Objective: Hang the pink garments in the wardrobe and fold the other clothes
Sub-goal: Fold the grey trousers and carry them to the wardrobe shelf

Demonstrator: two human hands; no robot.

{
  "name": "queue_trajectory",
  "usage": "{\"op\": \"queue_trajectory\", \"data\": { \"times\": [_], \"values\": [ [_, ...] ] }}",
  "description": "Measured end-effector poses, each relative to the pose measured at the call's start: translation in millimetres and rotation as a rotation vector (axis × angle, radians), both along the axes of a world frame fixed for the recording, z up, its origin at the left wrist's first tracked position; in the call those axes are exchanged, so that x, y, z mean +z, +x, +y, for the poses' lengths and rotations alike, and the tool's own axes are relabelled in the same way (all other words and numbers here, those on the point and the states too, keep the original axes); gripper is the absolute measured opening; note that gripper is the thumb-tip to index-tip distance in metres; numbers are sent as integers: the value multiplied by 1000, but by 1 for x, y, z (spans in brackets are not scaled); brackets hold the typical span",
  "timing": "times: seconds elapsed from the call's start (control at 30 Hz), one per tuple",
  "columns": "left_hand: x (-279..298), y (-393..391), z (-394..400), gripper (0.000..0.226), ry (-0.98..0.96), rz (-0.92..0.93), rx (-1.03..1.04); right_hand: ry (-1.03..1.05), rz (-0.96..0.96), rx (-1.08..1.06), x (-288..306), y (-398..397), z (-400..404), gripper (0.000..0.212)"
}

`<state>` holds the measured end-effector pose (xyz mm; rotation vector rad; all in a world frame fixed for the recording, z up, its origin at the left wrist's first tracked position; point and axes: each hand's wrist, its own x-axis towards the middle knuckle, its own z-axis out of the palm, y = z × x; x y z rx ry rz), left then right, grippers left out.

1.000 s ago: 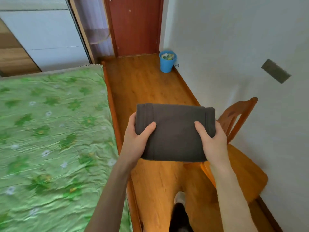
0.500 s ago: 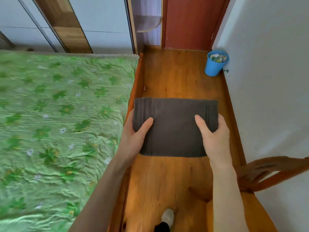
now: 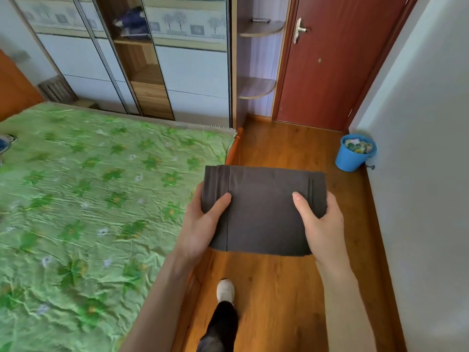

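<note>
A dark grey garment (image 3: pixel 264 212), folded into a flat rectangle, is held level in front of me above the wooden floor, beside the bed's right edge. My left hand (image 3: pixel 203 222) grips its left side with the thumb on top. My right hand (image 3: pixel 322 222) grips its right side the same way. The wardrobe (image 3: pixel 193 72) with sliding doors stands at the far side of the room; a gap between the doors shows wooden shelves with dark blue cloth (image 3: pixel 132 24) on an upper one. No pink garment is in view.
The bed with a green flowered sheet (image 3: pixel 88 212) fills the left. A red-brown door (image 3: pixel 330 59) is ahead on the right, corner shelves (image 3: pixel 256 87) beside it. A blue bucket (image 3: pixel 352 153) stands by the white wall. My foot (image 3: pixel 224 290) is on the wooden floor.
The view has swung left and up from the chair and wall toward the bed and wardrobe. The folded grey garment stays gripped by both hands in the same way.
</note>
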<state>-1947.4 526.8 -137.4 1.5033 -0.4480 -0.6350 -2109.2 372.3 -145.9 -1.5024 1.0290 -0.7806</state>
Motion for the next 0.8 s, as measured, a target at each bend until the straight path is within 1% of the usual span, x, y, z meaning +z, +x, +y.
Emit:
{"op": "queue_trajectory", "data": {
  "times": [0.07,0.2,0.33,0.43,0.5,0.57,0.67,0.8],
  "values": [
    [-2,28,-27,37,-11,0,-14,-14,4,-20,0,26,-25,54],
    [-8,94,-93,30,-43,-4,-25,-58,42,-64,-2,87,-87,61],
    [-3,165,-171,27,-61,4,-49,-75,54,-96,10,154,-157,65],
    [1,213,-223,27,-93,15,-38,-72,58,-51,18,193,-206,71],
    [2,237,-254,28,-99,41,-10,-77,115,-35,21,210,-234,77],
    [2,257,-285,29,-99,72,-24,-86,127,-60,20,228,-259,74],
    [-3,286,-332,28,-79,74,-57,-26,75,-140,13,261,-297,70],
    [-9,328,-401,38,-41,61,-63,33,34,-176,2,307,-365,64]
  ]
}}
